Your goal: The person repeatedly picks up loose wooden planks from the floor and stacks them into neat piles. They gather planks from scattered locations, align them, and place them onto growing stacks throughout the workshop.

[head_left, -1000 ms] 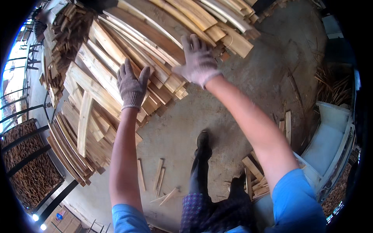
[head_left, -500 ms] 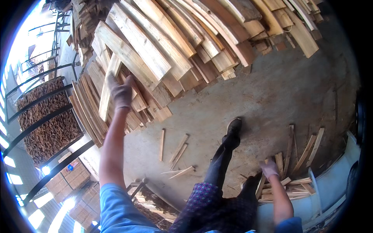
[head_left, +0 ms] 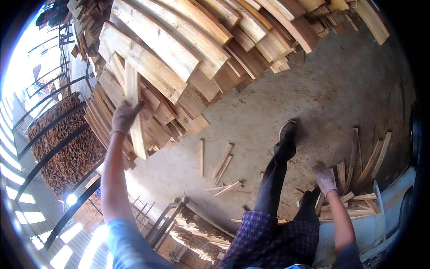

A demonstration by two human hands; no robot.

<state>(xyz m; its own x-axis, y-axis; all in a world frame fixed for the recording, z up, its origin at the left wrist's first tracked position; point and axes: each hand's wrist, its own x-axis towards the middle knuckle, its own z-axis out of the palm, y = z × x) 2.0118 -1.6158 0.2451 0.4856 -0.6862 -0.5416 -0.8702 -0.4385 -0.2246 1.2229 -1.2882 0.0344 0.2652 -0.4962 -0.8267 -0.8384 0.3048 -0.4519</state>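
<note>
My left hand, in a pale work glove, is closed around a narrow wooden board at the edge of a big lumber pile. The thumb lies across the board's face, and its lower end sticks out below the hand. The upper part of the board rests near a wider plank lying on the stack. My right hand, gloved too, hangs low over the floor on the right with nothing seen in it. Its fingers are loosely stretched, just above several wood strips.
Loose strips lie on the concrete floor left of my feet. More offcuts are heaped at the right beside a pale blue metal edge. Black curved bars and a bundled brown stack stand at the left.
The board in my left hand has swung more upright, its lower end moving right. My left hand has shifted slightly left and down; my right hand has risen a little to the right.
</note>
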